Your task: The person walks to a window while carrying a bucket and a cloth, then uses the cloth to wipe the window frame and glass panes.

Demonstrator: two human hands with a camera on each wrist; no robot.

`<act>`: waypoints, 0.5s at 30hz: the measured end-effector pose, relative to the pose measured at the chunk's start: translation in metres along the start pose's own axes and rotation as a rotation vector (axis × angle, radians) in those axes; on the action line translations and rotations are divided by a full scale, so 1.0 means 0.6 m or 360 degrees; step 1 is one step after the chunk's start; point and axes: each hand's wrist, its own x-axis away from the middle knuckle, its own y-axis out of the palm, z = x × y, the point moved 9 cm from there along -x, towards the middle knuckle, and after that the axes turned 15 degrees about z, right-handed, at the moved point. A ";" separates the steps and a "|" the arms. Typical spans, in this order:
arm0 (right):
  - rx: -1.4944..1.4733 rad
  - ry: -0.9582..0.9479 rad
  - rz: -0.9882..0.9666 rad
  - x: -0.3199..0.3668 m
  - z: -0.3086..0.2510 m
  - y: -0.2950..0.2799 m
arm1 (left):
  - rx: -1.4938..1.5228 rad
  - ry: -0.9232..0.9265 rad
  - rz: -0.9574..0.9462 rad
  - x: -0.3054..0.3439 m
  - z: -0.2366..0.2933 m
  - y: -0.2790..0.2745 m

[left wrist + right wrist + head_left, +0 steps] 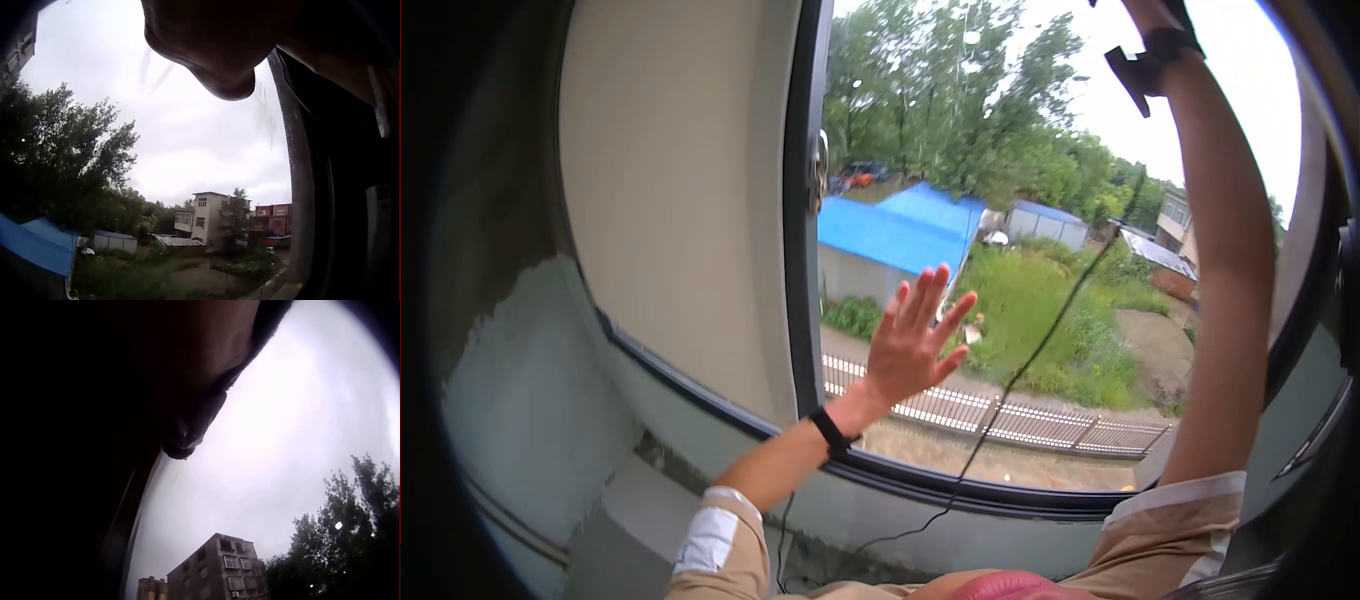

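Note:
In the head view, the left hand [912, 345] is held up at the window glass [1040, 330] with its fingers spread and nothing in it. Its underside [212, 44] shows dark at the top of the left wrist view. The right arm stretches up to the window's upper right; only part of the right hand [1148, 12] shows at the frame's top edge. A dark, fuzzy-edged thing, like cloth [194, 425], lies against the right hand [215, 347] in the right wrist view. How the right fingers lie around it is hidden.
A dark window frame [802, 250] with a metal handle [820, 165] stands left of the glass. A black cable [1040, 348] runs down across the pane to the sill area. Outside are trees, blue roofs [900, 225] and a fence [1040, 420].

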 end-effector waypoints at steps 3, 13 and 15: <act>-0.1596 0.0609 -0.0646 0.038 -0.074 0.062 | 0.0075 -0.0004 0.0043 0.004 0.011 0.005; -0.0091 -0.1216 -0.0219 0.294 -0.255 0.052 | 0.0274 -0.0187 0.0169 -0.011 0.003 -0.016; -0.0040 -0.1407 -0.0519 0.354 -0.301 -0.007 | 0.0444 -0.0233 0.0192 0.000 0.021 -0.007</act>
